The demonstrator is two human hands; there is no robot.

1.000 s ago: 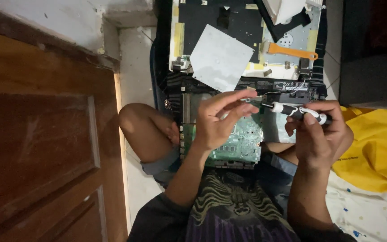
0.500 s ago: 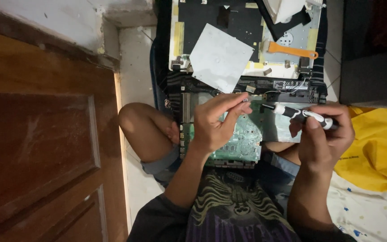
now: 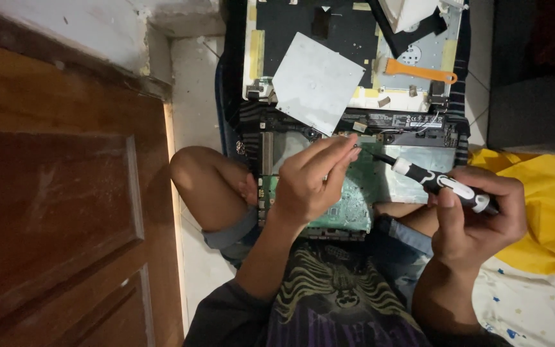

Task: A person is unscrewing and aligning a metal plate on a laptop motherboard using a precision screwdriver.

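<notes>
Currently, at frame centre, the person sits cross-legged on the floor with a green circuit board (image 3: 354,199) across the lap, just below an opened black device chassis (image 3: 354,122) that runs across the upper middle. Left hand (image 3: 309,183) sits over the board at centre; its fingers (image 3: 345,151) are pinched narrow, thumb and forefinger tips close together near the board's upper edge. Whether something small is held between them cannot be told. Right hand (image 3: 476,222), at centre right, is closed around a black-and-white screwdriver (image 3: 441,185); the fingers wrap the rear of the handle with the thumb lying along it. The tool lies tilted, its dark tip pointing toward the upper left and ending just beside the left fingertips, above the board. A grey metal plate (image 3: 316,80) lies at an angle on the chassis in the upper middle. An orange pry tool (image 3: 419,71) rests to the upper right of that plate, well apart from both hands. Yellow cloth (image 3: 547,212) lies at the right edge, just beside the right hand. A brown wooden door (image 3: 59,212) fills the left of the frame.
</notes>
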